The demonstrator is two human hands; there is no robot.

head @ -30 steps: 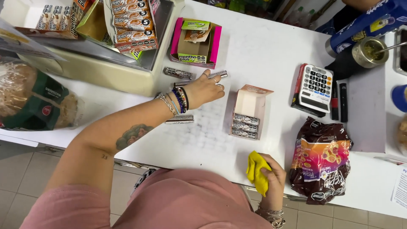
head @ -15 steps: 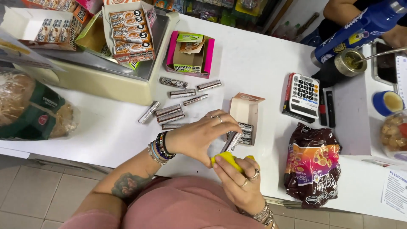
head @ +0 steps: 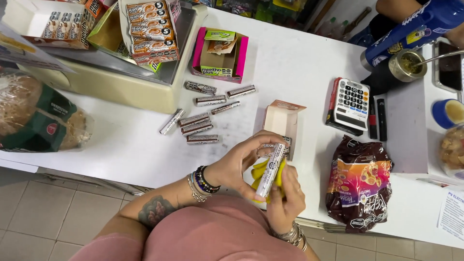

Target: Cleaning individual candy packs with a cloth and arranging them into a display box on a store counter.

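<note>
Candy roll (head: 272, 169) in silver wrap sits in both hands over the counter edge — the left hand (head: 237, 164) pinches it, the right hand (head: 285, 198) presses a yellow cloth (head: 261, 173) on it, so wiping looks underway — next needs a slow turn.

A slim silver candy roll (head: 271, 169) stands tilted toward one o'clock, pinched between both hands. A crumpled yellow cloth (head: 263, 175) bunches against it, peeking out at nine o'clock of the roll.
</note>
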